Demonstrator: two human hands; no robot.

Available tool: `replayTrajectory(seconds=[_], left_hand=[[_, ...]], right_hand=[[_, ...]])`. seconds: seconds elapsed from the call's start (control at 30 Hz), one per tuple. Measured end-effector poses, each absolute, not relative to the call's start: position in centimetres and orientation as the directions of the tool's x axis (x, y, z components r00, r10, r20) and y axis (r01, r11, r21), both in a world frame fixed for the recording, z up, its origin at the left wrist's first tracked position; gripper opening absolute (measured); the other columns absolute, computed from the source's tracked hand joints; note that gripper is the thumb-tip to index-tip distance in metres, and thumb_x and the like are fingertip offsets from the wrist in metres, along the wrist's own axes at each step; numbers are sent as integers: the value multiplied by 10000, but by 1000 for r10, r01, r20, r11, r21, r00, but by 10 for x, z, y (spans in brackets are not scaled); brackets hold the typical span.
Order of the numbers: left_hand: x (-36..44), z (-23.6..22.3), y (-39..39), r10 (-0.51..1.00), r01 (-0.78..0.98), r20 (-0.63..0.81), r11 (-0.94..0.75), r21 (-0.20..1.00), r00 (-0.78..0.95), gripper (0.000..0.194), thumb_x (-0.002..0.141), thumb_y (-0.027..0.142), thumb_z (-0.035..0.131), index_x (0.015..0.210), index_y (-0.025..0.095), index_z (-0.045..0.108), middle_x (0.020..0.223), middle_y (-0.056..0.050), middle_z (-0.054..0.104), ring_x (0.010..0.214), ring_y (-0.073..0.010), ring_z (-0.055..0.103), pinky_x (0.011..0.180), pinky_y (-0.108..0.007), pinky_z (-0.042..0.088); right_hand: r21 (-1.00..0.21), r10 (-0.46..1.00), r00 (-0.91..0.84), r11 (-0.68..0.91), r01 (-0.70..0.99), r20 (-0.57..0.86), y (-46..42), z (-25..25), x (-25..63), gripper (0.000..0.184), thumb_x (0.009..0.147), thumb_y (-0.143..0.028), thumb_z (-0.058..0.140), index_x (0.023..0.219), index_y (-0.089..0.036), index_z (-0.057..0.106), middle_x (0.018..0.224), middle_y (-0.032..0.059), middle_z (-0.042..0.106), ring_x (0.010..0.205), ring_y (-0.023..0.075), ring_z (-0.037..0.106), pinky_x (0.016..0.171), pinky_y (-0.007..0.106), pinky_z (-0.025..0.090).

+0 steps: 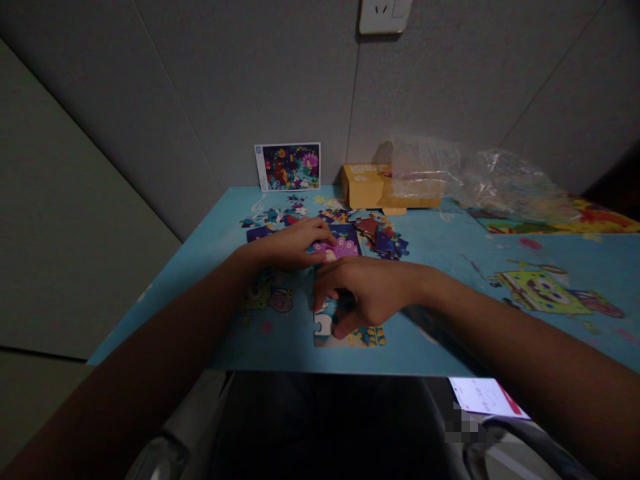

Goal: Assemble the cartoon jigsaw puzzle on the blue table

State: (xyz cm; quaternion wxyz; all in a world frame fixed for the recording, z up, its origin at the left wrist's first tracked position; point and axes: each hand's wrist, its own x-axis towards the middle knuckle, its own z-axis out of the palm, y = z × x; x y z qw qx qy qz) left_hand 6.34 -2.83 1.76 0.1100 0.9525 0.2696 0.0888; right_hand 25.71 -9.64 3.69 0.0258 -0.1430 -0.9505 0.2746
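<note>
My left hand [295,243] lies on the blue table [440,347], fingers curled down onto a joined patch of jigsaw pieces [345,243] with a pink and purple picture. My right hand [365,290] rests just in front of it, fingers bent and pressing on a smaller joined group of pieces [325,327] near the table's front edge. Loose jigsaw pieces [380,233] lie scattered beyond both hands. What sits under either palm is hidden.
A picture card [289,167] leans against the grey wall at the back. Beside it stand a yellow box [365,187] and crumpled clear plastic bags [490,177]. A cartoon print [540,290] marks the table's right side. A white phone screen [487,397] shows below the table edge.
</note>
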Motion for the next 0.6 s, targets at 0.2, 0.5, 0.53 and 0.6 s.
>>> replayTrajectory(seconds=[0.2,0.5,0.53,0.6], left_hand=[[65,19,-29,536,497,111,-829,257,837,351,876,323,548,1177,163,629,1232,-124,557,1163,-234,514,1050,-369,376],[64,17,-28,534,494,121,-832,253,837,336,874,284,543,1172,157,630,1231,-115,559,1166,-220,512,1052,-360,376],[64,17,-28,535,495,121,-831,253,836,336,873,283,545,1171,153,631,1234,-117,558,1167,-221,511,1051,-360,377],[64,17,-28,536,496,122,-830,255,835,333,871,282,548,1168,156,632,1240,-117,556,1169,-221,510,1049,-360,381]], right_hand=[[-538,292,-956,801,262,-29,-95,38,256,273,779,-178,747,1045,-121,728,813,20,608,736,129,558,706,262,422],[-621,301,-954,749,233,6,-90,33,253,179,821,-94,686,989,-111,748,855,53,702,764,118,589,721,238,446],[-630,303,-953,741,232,4,-91,34,253,178,826,-84,675,985,-112,749,868,57,712,780,121,600,732,239,451],[-640,305,-952,731,236,-4,-91,34,253,182,829,-70,661,981,-117,749,886,58,723,805,127,615,751,245,456]])
